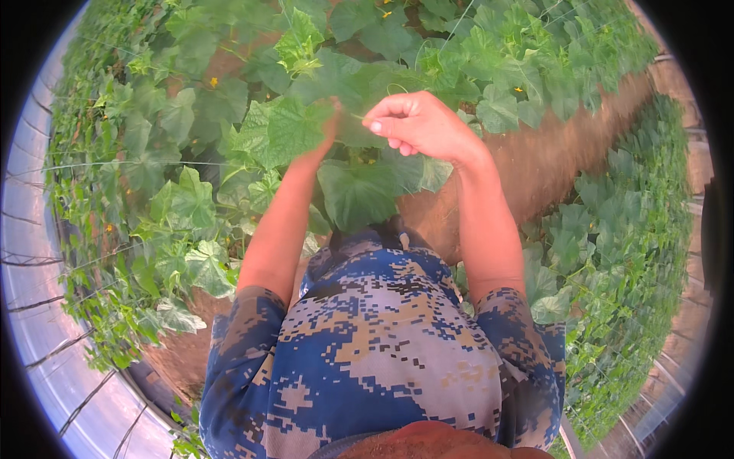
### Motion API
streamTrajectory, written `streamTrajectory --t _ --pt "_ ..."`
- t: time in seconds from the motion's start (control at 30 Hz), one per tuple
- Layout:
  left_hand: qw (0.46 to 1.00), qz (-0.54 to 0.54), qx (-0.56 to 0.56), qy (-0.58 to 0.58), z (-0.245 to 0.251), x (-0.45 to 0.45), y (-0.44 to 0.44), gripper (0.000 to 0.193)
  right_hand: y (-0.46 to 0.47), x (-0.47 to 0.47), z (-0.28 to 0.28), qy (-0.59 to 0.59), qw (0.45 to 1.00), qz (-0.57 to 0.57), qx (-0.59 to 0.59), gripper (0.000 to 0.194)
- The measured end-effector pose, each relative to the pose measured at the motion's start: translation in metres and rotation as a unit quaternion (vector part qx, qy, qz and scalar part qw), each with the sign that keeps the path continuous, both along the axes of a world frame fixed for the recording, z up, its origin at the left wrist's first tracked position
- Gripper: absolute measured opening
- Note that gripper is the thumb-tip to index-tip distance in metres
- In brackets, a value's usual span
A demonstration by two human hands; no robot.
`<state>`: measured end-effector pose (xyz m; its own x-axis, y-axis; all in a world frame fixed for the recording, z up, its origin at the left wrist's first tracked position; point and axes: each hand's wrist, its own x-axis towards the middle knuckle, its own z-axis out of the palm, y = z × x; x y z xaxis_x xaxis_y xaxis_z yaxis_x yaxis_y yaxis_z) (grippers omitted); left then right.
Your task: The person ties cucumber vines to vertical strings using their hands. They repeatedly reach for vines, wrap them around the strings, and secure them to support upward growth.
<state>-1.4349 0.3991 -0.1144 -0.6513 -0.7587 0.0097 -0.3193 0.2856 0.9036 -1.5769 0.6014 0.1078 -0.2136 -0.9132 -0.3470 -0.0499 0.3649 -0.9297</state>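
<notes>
My right hand (421, 123) pinches a thin pale green tendril or stem (356, 116) between thumb and forefinger. To its left, my left hand (330, 129) reaches up among the foliage of a cucumber vine. A broad cucumber leaf (295, 131) covers much of that hand, and the rest is blurred, so its grip is unclear. Below both hands hangs another large cucumber leaf (360, 192). A lighter young shoot tip (299, 46) rises above and left of them.
Dense vine rows stand on both sides, with small yellow flowers (214, 82). A thin string (132, 163) crosses the left foliage. Bare soil (545, 160) runs between the rows at right. Greenhouse film (34, 201) with dark ribs curves along the left edge.
</notes>
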Motion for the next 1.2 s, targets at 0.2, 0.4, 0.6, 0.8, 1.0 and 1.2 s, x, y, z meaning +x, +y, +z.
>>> streamTrajectory --t 0.2,0.4,0.6,0.8,1.0,1.2 --pt "0.971 0.082 0.225 0.004 0.039 0.025 -0.002 0.039 0.101 0.001 -0.097 0.173 0.963 0.004 0.207 0.025" --pt "0.976 0.125 0.180 0.007 0.078 0.043 0.009 0.036 0.143 0.011 -0.195 0.338 0.924 -0.052 0.174 0.038" --pt "0.970 0.184 0.161 -0.021 0.091 0.054 0.037 0.029 0.082 -0.017 -0.253 0.207 0.972 -0.045 0.102 0.037" --pt "0.962 0.196 0.179 -0.062 0.094 0.058 0.069 0.034 0.014 -0.052 -0.323 0.155 0.985 -0.010 0.069 0.033" --pt "0.973 0.170 0.151 0.041 0.080 0.071 0.105 0.033 -0.063 -0.057 -0.406 0.341 0.917 0.203 0.033 0.026" --pt "0.954 0.185 0.207 0.118 0.081 0.072 0.132 0.031 -0.119 -0.036 -0.461 0.332 0.906 0.252 0.071 0.024"
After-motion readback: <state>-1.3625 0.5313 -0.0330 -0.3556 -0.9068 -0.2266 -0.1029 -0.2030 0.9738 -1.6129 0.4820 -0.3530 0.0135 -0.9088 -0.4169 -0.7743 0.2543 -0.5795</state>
